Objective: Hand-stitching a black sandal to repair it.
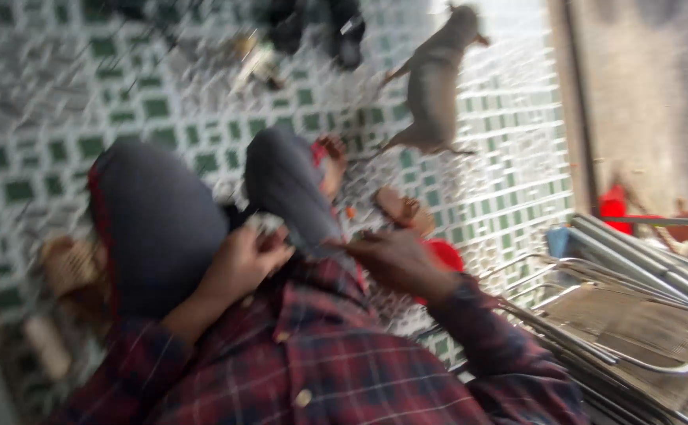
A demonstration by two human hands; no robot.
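The view is blurred by motion. I sit with my knees drawn up, in dark grey trousers and a red plaid shirt. My left hand rests between my knees, its fingers curled round a small pale object whose kind I cannot make out. My right hand hovers just to the right of my right knee. Its fingers are drawn together and point left, and blur hides whether they pinch anything. My feet in red sandals rest on the floor.
The floor has green and white tiles. A grey dog stands ahead at the upper right. Stacked metal racks lie at my right, with red things behind them. A tan basket-like thing sits at my left.
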